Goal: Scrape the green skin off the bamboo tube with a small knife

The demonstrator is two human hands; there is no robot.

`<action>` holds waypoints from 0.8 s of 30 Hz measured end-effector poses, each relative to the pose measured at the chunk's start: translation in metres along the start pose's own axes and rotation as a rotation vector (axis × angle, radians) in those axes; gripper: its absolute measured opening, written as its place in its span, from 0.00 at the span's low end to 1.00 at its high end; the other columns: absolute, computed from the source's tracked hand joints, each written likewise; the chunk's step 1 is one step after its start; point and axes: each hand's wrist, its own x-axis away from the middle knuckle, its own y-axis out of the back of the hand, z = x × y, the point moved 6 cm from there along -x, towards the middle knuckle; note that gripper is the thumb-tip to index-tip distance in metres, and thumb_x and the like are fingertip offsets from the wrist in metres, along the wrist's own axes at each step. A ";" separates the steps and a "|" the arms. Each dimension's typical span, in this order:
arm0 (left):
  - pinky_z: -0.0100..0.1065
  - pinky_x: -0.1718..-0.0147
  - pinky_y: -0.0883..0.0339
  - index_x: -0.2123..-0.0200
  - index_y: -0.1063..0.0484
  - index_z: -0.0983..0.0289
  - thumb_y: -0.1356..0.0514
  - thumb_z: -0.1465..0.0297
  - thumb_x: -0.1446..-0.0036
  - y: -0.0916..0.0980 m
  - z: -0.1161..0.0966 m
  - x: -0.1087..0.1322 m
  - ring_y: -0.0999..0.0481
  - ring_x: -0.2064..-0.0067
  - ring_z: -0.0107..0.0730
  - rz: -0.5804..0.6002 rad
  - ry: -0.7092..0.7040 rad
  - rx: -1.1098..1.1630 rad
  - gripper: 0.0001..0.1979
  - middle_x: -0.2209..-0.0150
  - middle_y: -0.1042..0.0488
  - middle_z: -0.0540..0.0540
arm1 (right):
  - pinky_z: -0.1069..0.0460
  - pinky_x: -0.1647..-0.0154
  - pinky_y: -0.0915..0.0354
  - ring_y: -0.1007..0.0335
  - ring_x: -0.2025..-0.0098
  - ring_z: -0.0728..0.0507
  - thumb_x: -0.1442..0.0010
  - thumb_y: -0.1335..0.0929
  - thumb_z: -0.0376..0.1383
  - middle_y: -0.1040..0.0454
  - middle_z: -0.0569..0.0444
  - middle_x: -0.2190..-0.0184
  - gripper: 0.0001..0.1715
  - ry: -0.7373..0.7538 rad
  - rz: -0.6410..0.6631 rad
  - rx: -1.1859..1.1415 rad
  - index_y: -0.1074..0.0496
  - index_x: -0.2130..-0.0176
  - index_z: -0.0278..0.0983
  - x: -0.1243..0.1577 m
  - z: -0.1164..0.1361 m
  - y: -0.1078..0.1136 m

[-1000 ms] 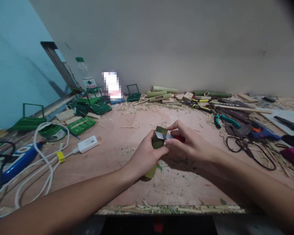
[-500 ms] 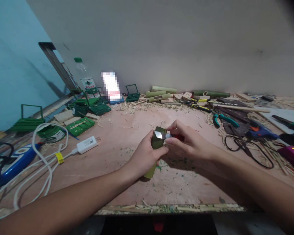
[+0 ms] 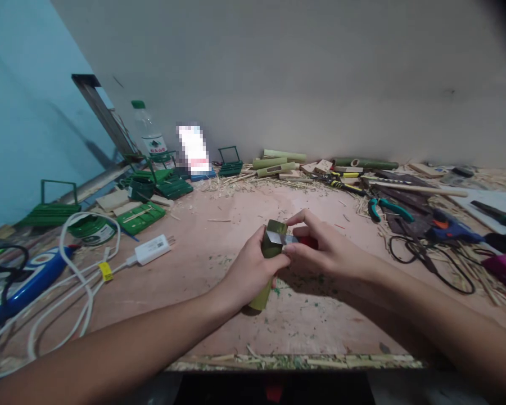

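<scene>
My left hand [image 3: 251, 270] is wrapped round a green bamboo piece [image 3: 259, 298], which leans over the table with its upper end facing away from me. In my right hand [image 3: 331, 244] is a knife with a red handle [image 3: 307, 242]. The knife's wide metal blade [image 3: 275, 238] lies against the upper part of the bamboo. My right thumb is close to the blade and to my left thumb, while the index finger arches above the handle. Part of the bamboo is hidden under my left fingers.
Green bamboo pieces [image 3: 278, 169] lie along the wall, with teal-handled pliers [image 3: 390, 209] and a blue glue gun [image 3: 451, 228] at the right. A white charger [image 3: 152, 250], its cable and an open green can [image 3: 91, 230] are at the left. Shavings litter the table.
The blade has shifted slightly toward me on the bamboo, and my right index finger sits further from it. My left hand keeps its hold. The whole view has moved a little.
</scene>
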 end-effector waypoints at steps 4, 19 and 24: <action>0.26 0.83 0.35 0.52 0.33 0.61 0.33 0.69 0.45 0.000 0.000 0.000 0.33 0.81 0.21 0.006 0.005 0.002 0.19 0.70 0.29 0.45 | 0.54 0.70 0.42 0.39 0.71 0.49 0.28 0.32 0.42 0.24 0.57 0.67 0.17 -0.056 0.042 -0.099 0.41 0.46 0.40 0.000 -0.004 -0.003; 0.27 0.83 0.35 0.51 0.32 0.61 0.35 0.71 0.44 0.001 0.001 0.000 0.32 0.80 0.22 0.004 -0.035 -0.039 0.18 0.68 0.27 0.47 | 0.51 0.64 0.36 0.31 0.64 0.46 0.28 0.31 0.47 0.20 0.50 0.59 0.19 -0.104 0.081 -0.334 0.40 0.48 0.40 0.000 -0.006 -0.005; 0.28 0.81 0.34 0.50 0.32 0.60 0.34 0.70 0.43 0.000 0.001 0.001 0.32 0.79 0.24 0.009 -0.040 -0.068 0.18 0.70 0.28 0.46 | 0.52 0.66 0.39 0.34 0.67 0.47 0.29 0.31 0.49 0.21 0.53 0.64 0.19 -0.092 0.058 -0.217 0.38 0.53 0.40 -0.003 -0.003 0.003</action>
